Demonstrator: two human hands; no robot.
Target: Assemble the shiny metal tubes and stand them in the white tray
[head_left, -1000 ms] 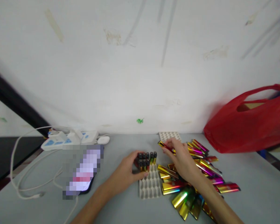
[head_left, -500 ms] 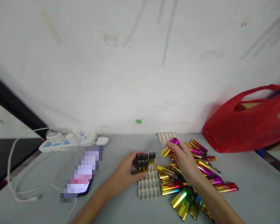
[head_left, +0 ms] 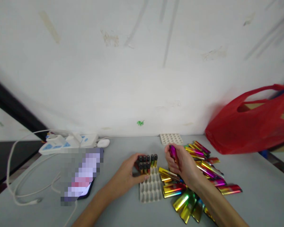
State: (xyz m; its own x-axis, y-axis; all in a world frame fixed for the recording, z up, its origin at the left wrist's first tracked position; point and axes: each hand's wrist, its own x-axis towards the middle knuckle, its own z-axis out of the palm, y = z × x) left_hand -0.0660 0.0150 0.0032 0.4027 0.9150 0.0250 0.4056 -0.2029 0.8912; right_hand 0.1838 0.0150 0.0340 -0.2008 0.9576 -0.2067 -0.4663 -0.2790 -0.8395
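Observation:
My left hand grips the left side of a white slotted tray, fingers curled against several upright dark-topped sticks standing in its far rows. My right hand is closed round a shiny magenta stick, held nearly upright just right of the tray. Under and beyond that hand lies a heap of shiny gold, magenta and red sticks.
A second white slotted tray lies by the wall. A red plastic bag sits at the right. At the left lie a phone, a white power strip and looping white cables.
My right hand has turned the stick from lying sideways to nearly upright and drawn it closer to the tray. My left hand has stayed on the tray.

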